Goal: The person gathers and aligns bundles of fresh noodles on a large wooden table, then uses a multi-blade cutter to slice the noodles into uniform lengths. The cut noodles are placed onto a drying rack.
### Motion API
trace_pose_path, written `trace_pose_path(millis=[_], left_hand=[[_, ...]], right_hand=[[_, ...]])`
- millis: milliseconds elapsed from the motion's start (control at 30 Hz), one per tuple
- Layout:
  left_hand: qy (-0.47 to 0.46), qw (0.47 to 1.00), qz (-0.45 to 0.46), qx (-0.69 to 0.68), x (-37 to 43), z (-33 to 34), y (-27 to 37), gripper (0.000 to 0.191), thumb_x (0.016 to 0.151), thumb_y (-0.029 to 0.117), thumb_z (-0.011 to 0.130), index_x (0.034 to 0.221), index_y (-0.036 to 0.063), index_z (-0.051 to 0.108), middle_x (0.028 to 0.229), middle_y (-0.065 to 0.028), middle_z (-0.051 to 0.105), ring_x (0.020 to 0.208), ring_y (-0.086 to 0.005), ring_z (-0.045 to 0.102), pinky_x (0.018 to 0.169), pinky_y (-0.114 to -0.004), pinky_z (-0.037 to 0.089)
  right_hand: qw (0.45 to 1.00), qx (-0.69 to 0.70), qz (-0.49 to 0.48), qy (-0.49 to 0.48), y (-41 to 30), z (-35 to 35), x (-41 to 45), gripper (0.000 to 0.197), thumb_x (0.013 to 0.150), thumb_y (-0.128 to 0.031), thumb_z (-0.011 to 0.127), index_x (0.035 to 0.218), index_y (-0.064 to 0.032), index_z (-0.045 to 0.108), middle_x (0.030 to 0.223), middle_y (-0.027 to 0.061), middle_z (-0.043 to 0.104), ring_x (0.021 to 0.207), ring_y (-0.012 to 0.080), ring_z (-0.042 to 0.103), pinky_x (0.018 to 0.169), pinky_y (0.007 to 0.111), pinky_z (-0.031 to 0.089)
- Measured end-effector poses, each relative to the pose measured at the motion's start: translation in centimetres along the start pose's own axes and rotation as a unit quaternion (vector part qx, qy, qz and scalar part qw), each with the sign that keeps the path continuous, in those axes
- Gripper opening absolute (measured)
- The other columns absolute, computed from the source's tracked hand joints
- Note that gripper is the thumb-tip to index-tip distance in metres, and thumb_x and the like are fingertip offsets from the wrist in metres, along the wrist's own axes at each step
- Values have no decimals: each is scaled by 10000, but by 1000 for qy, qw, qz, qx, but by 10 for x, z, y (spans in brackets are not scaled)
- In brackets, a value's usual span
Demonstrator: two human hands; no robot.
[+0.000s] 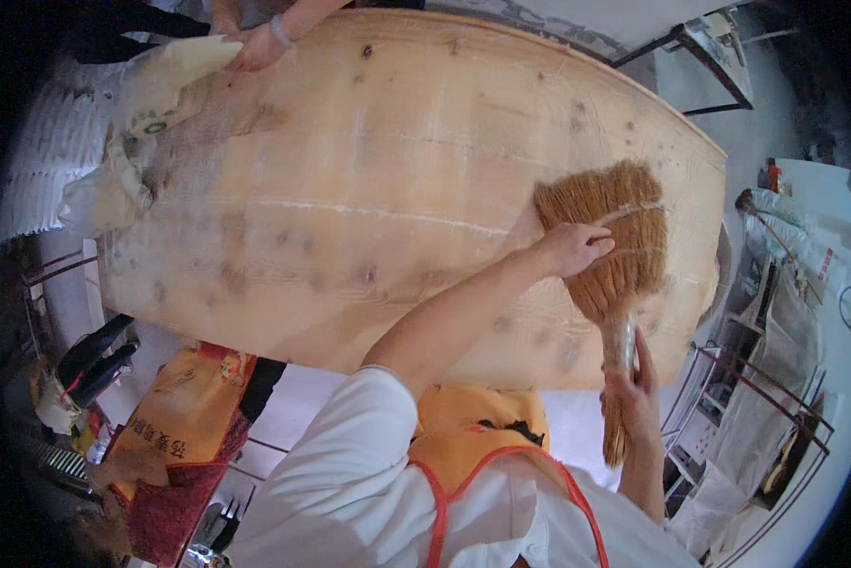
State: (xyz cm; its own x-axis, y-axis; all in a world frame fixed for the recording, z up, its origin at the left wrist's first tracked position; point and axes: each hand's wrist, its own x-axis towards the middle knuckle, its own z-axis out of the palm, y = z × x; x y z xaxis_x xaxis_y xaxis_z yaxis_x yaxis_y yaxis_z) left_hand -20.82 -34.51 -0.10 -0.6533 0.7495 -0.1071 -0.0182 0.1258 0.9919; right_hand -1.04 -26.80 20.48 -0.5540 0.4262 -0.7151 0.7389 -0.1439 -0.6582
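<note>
Over the right part of a large wooden tabletop [411,284] I see a brown straw hand broom [596,220], its bristles fanned away from me. My right hand [631,390] is closed round its handle, which is wrapped in something clear and shiny near the bristles. My left hand [578,250] reaches across and touches the bristles with bent fingers; whether it pinches a strand cannot be made out. A thin clear film with wrinkles seems to lie on the wood, and pale streaks run along it.
At the top left, a co-worker's hands [255,48] hold a pale plastic bag [163,78] on the tabletop. Another person in an orange apron [180,405] is at the lower left. Metal racks [759,397] and a plastic-covered shelf stand at right. A metal-framed stand [716,64] is beyond the far edge.
</note>
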Motion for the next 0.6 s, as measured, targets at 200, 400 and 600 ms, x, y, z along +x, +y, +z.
trace_pose_path(millis=[200,400,600], left_hand=[[320,884,60,336,4,-108,23,594,835,214,706,1405,226,537,1330,-137,599,1221,-330,551,1045,-451,433],[237,857,-232,394,80,-83,-2,729,987,552,347,1536,74,321,1584,-180,308,1473,-360,263,1221,-439,176],[-29,942,-190,275,146,208,54,523,918,484,576,1351,192,594,1310,-146,612,1221,-313,565,1053,-434,430]], right_hand=[[968,50,-114,-216,-18,43,107,758,874,-73,665,1550,-152,330,1270,101,598,1001,160,613,773,290,538],[926,136,-90,-341,-39,47,265,685,896,-158,676,1510,-112,376,1042,100,654,649,170,611,534,292,512],[988,157,-12,-8,61,-225,136,681,882,-103,612,1518,-130,369,917,86,633,546,154,582,450,272,478]])
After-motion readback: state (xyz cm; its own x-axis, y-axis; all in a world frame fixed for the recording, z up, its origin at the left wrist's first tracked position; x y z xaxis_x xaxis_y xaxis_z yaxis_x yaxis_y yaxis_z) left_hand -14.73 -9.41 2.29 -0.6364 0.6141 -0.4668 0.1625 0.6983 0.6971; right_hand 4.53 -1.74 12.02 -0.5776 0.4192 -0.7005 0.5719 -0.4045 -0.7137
